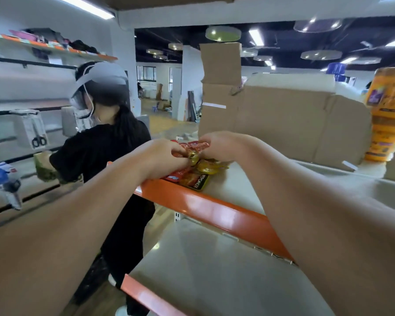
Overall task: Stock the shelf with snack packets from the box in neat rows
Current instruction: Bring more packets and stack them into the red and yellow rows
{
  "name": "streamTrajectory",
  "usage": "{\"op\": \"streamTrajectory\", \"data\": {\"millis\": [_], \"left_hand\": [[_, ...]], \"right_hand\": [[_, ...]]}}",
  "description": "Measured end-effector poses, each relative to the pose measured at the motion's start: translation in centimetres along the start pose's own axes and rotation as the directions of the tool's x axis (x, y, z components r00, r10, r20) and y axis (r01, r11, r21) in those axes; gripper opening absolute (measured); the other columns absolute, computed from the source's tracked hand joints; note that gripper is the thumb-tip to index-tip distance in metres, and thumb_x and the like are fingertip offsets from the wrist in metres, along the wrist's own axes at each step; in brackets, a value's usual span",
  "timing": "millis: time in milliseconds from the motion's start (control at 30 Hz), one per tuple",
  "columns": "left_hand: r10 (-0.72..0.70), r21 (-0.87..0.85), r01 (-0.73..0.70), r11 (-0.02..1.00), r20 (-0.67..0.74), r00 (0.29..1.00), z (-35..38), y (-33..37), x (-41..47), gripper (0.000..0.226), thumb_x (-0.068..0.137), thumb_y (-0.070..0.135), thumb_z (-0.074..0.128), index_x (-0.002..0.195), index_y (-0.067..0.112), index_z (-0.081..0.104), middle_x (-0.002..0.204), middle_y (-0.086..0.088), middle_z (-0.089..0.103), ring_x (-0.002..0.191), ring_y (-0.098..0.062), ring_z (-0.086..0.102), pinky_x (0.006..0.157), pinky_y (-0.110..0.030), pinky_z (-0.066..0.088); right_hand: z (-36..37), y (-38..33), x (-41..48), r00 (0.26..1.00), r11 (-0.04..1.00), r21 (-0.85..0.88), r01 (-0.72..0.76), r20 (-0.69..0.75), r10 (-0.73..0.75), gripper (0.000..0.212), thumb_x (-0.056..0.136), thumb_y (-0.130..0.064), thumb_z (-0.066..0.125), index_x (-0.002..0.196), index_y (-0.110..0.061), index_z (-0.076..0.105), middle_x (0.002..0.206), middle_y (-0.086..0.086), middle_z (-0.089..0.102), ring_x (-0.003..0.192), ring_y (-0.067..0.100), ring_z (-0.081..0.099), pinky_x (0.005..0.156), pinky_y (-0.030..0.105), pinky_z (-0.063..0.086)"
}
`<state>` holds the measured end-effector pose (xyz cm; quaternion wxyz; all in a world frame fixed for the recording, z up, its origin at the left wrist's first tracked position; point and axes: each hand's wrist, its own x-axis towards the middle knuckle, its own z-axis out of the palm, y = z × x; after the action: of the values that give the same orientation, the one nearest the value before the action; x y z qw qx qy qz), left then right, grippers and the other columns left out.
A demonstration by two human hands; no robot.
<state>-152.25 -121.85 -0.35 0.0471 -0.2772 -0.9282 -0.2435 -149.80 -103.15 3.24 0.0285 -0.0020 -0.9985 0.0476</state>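
My left hand (163,157) and my right hand (221,145) meet over the left end of a white shelf (240,190) with an orange front edge. Both pinch a bunch of red and gold snack packets (193,148) held just above the board. More packets (195,180) lie flat under them at the shelf's front corner, one dark with gold print. A large brown cardboard box (283,124) stands on the same shelf behind my hands, its flaps up. I cannot see inside the box.
A person in a black shirt and white visor (105,142) stands close on the left, facing wall shelves. A lower white shelf (203,270) lies below. Stacked orange packages (385,115) stand at the right edge. A taller cardboard box (220,62) rises behind.
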Motion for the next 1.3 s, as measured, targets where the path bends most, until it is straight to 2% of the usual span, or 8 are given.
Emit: {"op": "streamTrajectory", "data": {"millis": [133,267,433,600,733,933,1100,1300], "left_hand": [[0.042,-0.038,-0.041,0.998,0.029,0.999,0.0,-0.9,-0.1,0.068,0.063,0.086,0.068,0.123,0.053,0.069,0.125,0.018,0.065,0.111,-0.007,0.062,0.099,-0.033,0.051],[0.084,-0.129,-0.080,0.988,0.020,0.996,0.0,-1.3,-0.1,0.058,0.069,0.069,0.079,0.123,0.048,0.070,0.109,0.022,0.070,0.102,-0.002,0.067,0.096,-0.034,0.055],[0.101,-0.183,-0.129,0.975,-0.156,0.983,0.4,-1.7,-0.3,0.022,0.088,0.032,0.073,0.109,0.039,0.077,0.095,0.021,0.072,0.092,0.003,0.066,0.090,-0.033,0.057],[0.005,-0.323,-0.157,0.933,-0.424,0.906,0.4,-2.3,-0.8,0.020,0.095,0.032,0.070,0.114,0.033,0.074,0.092,0.014,0.072,0.084,-0.001,0.065,0.068,-0.019,0.046],[-0.034,-0.424,-0.138,0.895,-0.373,0.927,-0.2,-2.1,-1.1,0.015,0.093,0.032,0.074,0.105,0.040,0.069,0.092,0.016,0.071,0.076,-0.002,0.069,0.064,-0.019,0.048],[-0.144,-0.617,0.031,0.786,-0.134,0.980,-1.2,-2.3,-0.8,0.023,0.089,0.023,0.080,0.107,0.036,0.073,0.100,-0.002,0.077,0.076,-0.018,0.078,0.072,-0.043,0.066],[-0.136,-0.457,0.061,0.887,-0.134,0.982,-0.7,-2.1,-0.7,0.035,0.082,0.036,0.085,0.116,0.034,0.075,0.102,0.000,0.075,0.080,-0.020,0.076,0.080,-0.043,0.063],[-0.105,-0.481,0.071,0.874,-0.043,0.994,-1.7,-1.5,-0.5,0.021,0.087,0.023,0.078,0.103,0.036,0.075,0.096,-0.003,0.076,0.075,-0.017,0.073,0.064,-0.031,0.056]], "right_hand": [[0.6,0.2,-0.2,1.000,1.000,-0.019,0.006,0.002,-0.005,0.030,0.098,-0.034,0.060,0.124,-0.023,0.067,0.123,0.003,0.065,0.102,0.021,0.058,0.078,0.030,0.046],[-0.3,0.4,-1.5,1.000,0.999,-0.033,-0.024,-0.020,0.023,0.028,0.091,-0.022,0.061,0.118,-0.020,0.067,0.116,0.004,0.064,0.094,0.022,0.059,0.058,0.024,0.040],[-1.9,1.0,-3.0,0.983,0.985,-0.122,-0.123,0.122,0.138,0.040,0.085,-0.020,0.062,0.125,-0.026,0.060,0.101,0.000,0.062,0.086,0.020,0.063,0.075,0.034,0.055],[-1.5,0.9,-2.7,0.986,0.983,-0.132,-0.130,0.082,0.142,0.046,0.081,-0.033,0.062,0.127,-0.031,0.058,0.110,-0.001,0.064,0.095,0.023,0.063,0.089,0.040,0.055],[-0.8,0.9,-2.3,0.991,0.984,-0.136,-0.119,0.043,0.126,0.049,0.085,-0.031,0.065,0.133,-0.032,0.057,0.114,-0.002,0.061,0.094,0.021,0.058,0.080,0.032,0.049],[-2.8,3.1,-2.9,0.919,0.968,0.135,-0.212,-0.310,0.245,0.029,0.088,-0.008,0.052,0.107,-0.017,0.072,0.073,-0.001,0.059,0.075,0.023,0.056,0.052,0.023,0.035],[-1.8,4.0,-3.5,0.938,0.942,-0.131,-0.310,0.117,0.325,0.033,0.089,-0.040,0.062,0.104,-0.012,0.073,0.088,0.004,0.070,0.079,0.023,0.065,0.064,0.027,0.048],[-1.9,3.6,-3.5,0.951,0.964,-0.129,-0.231,0.180,0.252,0.045,0.085,-0.045,0.075,0.121,-0.018,0.070,0.114,0.008,0.072,0.107,0.027,0.069,0.089,0.040,0.056]]}}
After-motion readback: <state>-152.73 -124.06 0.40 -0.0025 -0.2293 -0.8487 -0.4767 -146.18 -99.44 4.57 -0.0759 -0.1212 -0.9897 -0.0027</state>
